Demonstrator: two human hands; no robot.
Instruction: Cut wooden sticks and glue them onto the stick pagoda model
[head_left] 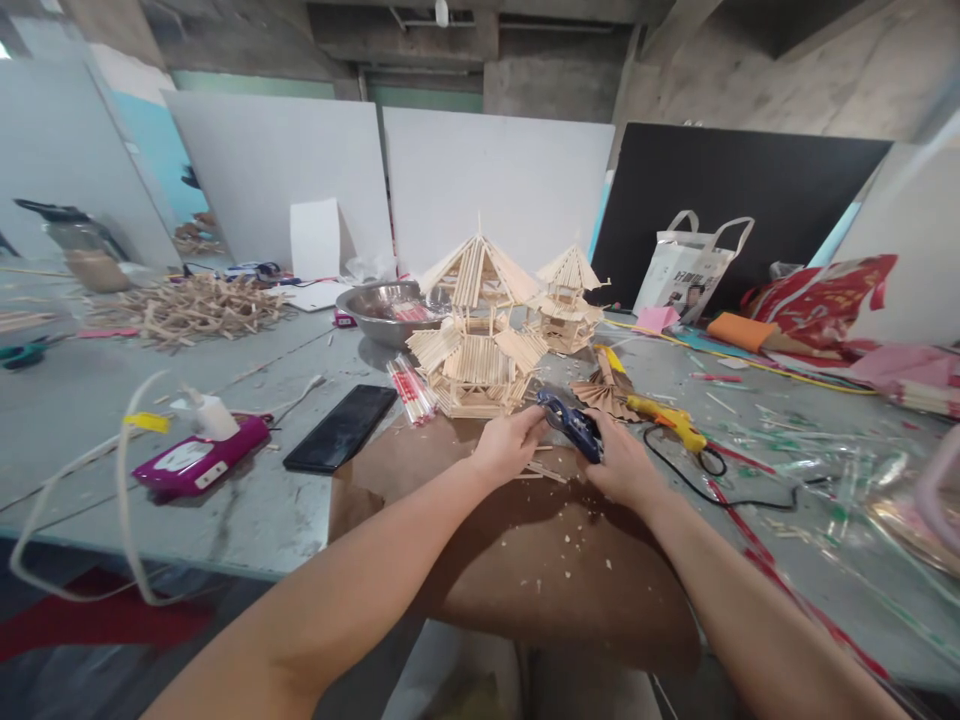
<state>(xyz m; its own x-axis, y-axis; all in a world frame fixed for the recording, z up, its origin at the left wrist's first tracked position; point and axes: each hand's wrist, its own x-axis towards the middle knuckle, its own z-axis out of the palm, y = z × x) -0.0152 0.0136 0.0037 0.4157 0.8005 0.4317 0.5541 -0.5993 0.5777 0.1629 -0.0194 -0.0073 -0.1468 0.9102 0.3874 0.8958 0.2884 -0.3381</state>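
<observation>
My right hand (621,462) is wrapped round blue-handled cutting pliers (571,424), whose head points left and away from me. My left hand (511,445) is closed in a pinch close to the pliers' head; whatever lies between its fingertips is too small to make out. Just beyond my hands stands a pavilion model (480,350) built of thin wooden sticks, with a pointed upper roof and a wider lower one. A few loose sticks (546,470) lie between my hands on a brown board (517,560), which is dotted with pale chips.
Behind is a smaller stick pavilion (568,300). A yellow glue gun (671,420) with a black cord lies right. Leftward are a black phone (341,428), stick packets (411,390), a metal bowl (367,325), a purple power strip (202,460) and a heap of sticks (202,308).
</observation>
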